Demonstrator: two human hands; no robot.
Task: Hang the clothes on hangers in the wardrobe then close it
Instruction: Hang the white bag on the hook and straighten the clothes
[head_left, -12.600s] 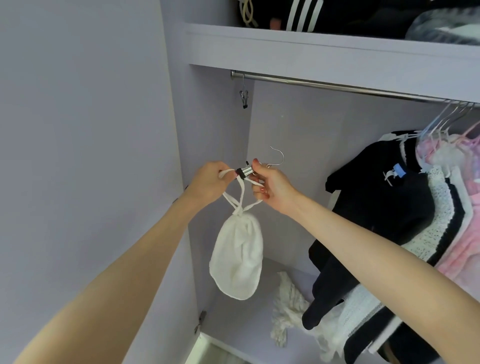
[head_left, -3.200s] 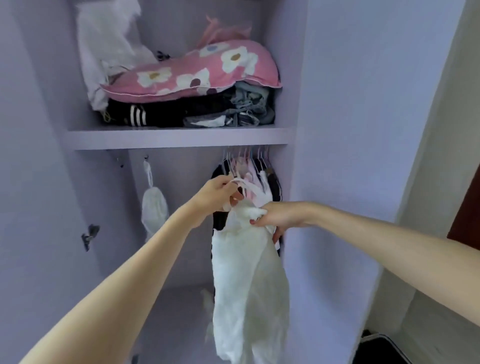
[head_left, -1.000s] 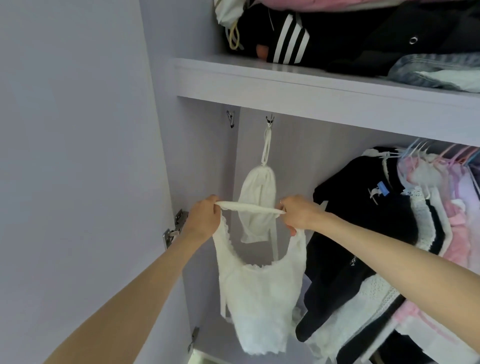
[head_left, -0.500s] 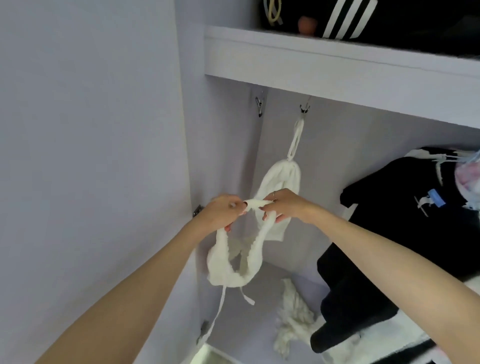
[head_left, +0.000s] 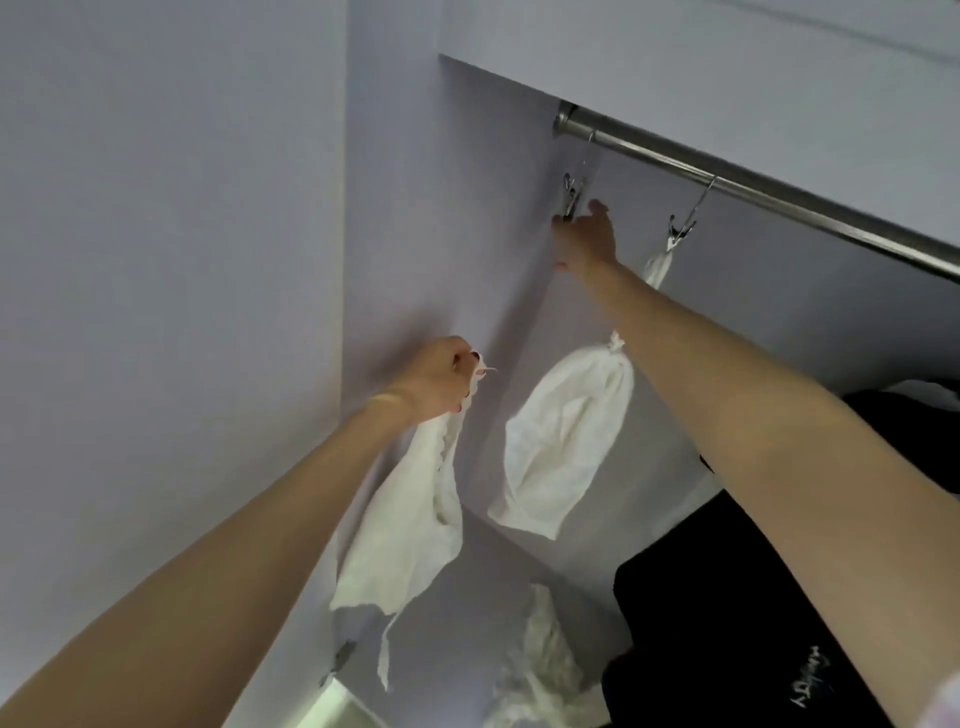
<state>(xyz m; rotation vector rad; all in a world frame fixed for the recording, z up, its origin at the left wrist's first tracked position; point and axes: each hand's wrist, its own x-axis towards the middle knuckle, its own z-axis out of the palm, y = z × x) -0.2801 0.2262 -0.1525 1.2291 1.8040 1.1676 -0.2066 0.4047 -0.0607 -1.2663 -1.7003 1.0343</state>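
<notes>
My left hand (head_left: 435, 378) grips the straps of a white lace top (head_left: 404, 525), which dangles below it beside the wardrobe's left wall. My right hand (head_left: 584, 236) is raised to the empty metal clip hook (head_left: 571, 193) at the left end of the steel rail (head_left: 753, 188), its fingers closed around the clip's lower end. A second clip hook (head_left: 681, 228) further right holds a white cap (head_left: 563, 446) by its ties; my right forearm crosses in front of those ties.
Black garments (head_left: 779, 613) hang at the right under the rail. A crumpled white cloth (head_left: 540, 670) lies on the wardrobe floor. The lilac wardrobe side panel (head_left: 171, 260) fills the left, and a shelf (head_left: 727, 62) runs just above the rail.
My right hand let go of the white top and rose to the empty clip on the rail. My left hand now holds the top alone, bunched. The view tilted upward.
</notes>
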